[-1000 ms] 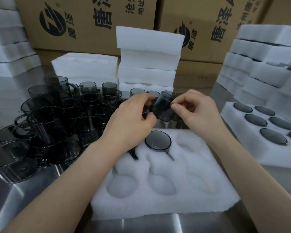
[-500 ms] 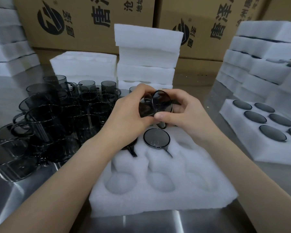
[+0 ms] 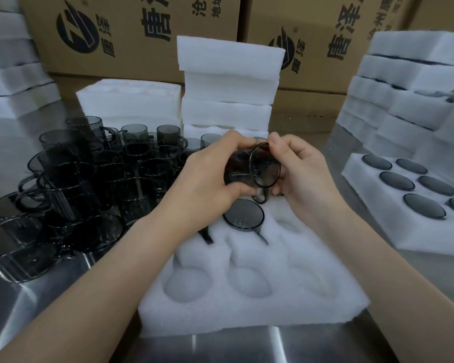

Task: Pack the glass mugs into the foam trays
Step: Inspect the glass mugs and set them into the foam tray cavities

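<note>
A mug [image 3: 264,167] is gripped by left hand [image 3: 207,176] and right hand [image 3: 306,174]; one seated mug [image 3: 243,213] is seen, loose mugs [image 3: 71,184] are left.

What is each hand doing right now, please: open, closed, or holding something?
Left hand: closed round the body of the glass mug.
Right hand: pinching the same mug's rim.

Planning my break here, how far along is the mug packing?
Done: the right tray shows six mugs seated, and the front tray has at least one seated mug in its back row. In hand: the left hand and right hand together hold the next mug above it. Left: three front pockets are empty, and a large cluster of loose mugs waits on the left.
</note>
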The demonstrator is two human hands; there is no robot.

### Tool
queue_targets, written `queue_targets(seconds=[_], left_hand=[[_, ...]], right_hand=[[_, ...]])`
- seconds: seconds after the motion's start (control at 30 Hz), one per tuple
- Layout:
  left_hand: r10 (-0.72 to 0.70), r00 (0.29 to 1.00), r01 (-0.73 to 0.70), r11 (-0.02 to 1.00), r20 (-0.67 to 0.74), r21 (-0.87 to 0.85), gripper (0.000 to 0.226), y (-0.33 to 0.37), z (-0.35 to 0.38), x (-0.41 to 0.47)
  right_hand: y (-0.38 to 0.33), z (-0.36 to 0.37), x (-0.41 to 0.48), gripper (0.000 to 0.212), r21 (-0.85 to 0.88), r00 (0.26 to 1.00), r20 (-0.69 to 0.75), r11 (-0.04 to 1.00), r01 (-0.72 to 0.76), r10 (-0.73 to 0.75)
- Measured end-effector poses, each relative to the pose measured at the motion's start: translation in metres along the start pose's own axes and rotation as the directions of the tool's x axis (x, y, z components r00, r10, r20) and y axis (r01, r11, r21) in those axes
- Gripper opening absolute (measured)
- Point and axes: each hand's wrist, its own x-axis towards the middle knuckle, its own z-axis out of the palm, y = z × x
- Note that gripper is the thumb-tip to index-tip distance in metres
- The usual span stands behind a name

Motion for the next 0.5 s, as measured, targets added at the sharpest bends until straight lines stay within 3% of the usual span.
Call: queue_targets(seconds=[0.13,0.27,0.33,0.5], left_hand=[[-0.059,0.996,0.050,0.991,-0.068,-0.126,0.055,-0.0007,-0.0030,0.0009],[-0.107,0.990,0.084,0.972,-0.091,-0.219,0.055,-0.0042,-0.0051,0.0009],[-0.112,0.989,0.090,0.976,-0.099,-0.197,0.056,-0.0050,-0.0045,0.0009],[-0.065,0.994,0.058,0.995,-0.090,-0.083,0.047,-0.0012,-0.0040,-0.0015]], right_hand=[[0.0018,-0.0067,0.0043,0.035,0.197,0.974,0.206,0.970,-0.140,0.098],[0.0008,-0.0092,0.0045,0.053,0.264,0.905,0.425,0.955,-0.134,0.009],[0.0016,-0.0078,0.0037,0.051,0.225,0.920,0.391,0.970,-0.089,-0.006],[0.0006,-0.0009,-0.0032,0.045,-0.070,0.969,0.225,0.990,0.122,-0.103]])
